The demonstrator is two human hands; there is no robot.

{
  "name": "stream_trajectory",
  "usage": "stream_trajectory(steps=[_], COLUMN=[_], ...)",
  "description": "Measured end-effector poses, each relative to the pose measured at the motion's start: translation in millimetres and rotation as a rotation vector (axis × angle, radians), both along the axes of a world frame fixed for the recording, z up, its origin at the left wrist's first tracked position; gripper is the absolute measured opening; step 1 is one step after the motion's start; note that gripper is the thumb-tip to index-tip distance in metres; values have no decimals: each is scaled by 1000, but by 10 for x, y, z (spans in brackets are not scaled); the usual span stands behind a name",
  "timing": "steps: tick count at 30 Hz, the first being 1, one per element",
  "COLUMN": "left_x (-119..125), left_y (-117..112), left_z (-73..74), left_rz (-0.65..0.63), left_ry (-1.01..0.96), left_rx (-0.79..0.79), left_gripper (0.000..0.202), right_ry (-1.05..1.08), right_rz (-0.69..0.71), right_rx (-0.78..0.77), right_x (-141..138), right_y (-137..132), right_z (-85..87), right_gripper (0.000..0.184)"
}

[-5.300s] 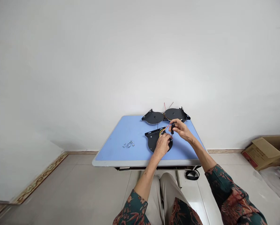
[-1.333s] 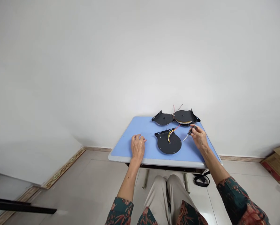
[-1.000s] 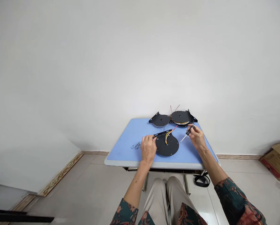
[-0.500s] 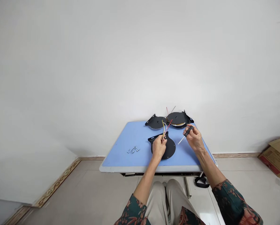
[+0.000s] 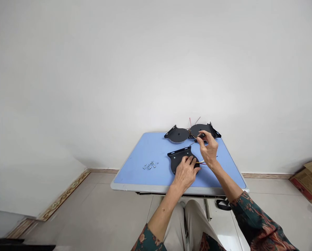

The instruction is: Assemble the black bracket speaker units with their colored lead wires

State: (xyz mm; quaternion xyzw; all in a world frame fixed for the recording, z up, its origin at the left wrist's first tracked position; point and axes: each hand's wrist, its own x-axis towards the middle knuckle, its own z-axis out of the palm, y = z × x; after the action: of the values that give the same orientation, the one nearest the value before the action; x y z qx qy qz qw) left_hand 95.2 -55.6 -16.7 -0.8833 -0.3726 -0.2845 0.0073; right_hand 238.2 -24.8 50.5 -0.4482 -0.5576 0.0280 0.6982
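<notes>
My left hand point(image 5: 185, 172) lies over the near side of a black round metal plate point(image 5: 177, 161), holding it against the table with bent fingers. The plate has a slotted bent flange at its far edge and small bright fasteners in its face. Coloured wires point(image 5: 203, 162) stick out to the right from under my left fingers. Above them, my right hand point(image 5: 208, 148) is closed around the dark handle of a screwdriver point(image 5: 202, 135). Its shaft slants down to the left, apart from the plate. Several small silver screws point(image 5: 150, 166) lie scattered left of the plate.
More black flanged plates point(image 5: 179, 134) with thin wires sit at the back of the blue table point(image 5: 135, 167), close to the white wall. A cardboard box point(image 5: 309, 181) is on the floor at right. A black strap point(image 5: 223, 205) lies below the table.
My left hand has let the upright wires down to the right and now lies on the plate. The plate has turned, and my right hand has moved left with the screwdriver.
</notes>
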Motion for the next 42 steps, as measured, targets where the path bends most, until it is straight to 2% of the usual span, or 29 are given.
stream_trajectory(steps=[3, 7, 12, 15, 17, 21, 25, 30, 36, 42], left_x=[2, -58, -188, -192, -160, -92, -79, -91, -86, -86], left_y=[9, 90, 384, 532, 568, 547, 535, 559, 557, 540], left_z=[-30, -10, 150, 185, 160, 82, 53, 35, 43, 108], left_rz=[-17, -58, 89, 136, 150, 189, 207, 215, 213, 204], left_ry=[-45, -170, -419, -505, -548, -548, -459, -435, -428, -410], left_rx=[-22, -133, -398, -560, -600, -537, -467, -457, -467, -482], left_gripper=[37, 33, 23, 19, 18, 16, 25, 28, 29, 28], right_ry=[18, 278, 295, 221, 175, 44, -82, -136, -172, -259], right_rz=[8, 54, 63, 53, 25, -38, -81, -85, -25, 178], right_rx=[-50, -158, -207, -210, -209, -167, -127, -123, -128, -158], right_x=[-100, -56, -1, -20, -30, -41, -64, -82, -42, -7], right_y=[183, 319, 335, 329, 320, 285, 252, 231, 239, 255], right_z=[-164, -413, -534, -533, -513, -452, -411, -399, -379, -316], right_gripper=[20, 27, 26, 25, 24, 20, 18, 17, 22, 33])
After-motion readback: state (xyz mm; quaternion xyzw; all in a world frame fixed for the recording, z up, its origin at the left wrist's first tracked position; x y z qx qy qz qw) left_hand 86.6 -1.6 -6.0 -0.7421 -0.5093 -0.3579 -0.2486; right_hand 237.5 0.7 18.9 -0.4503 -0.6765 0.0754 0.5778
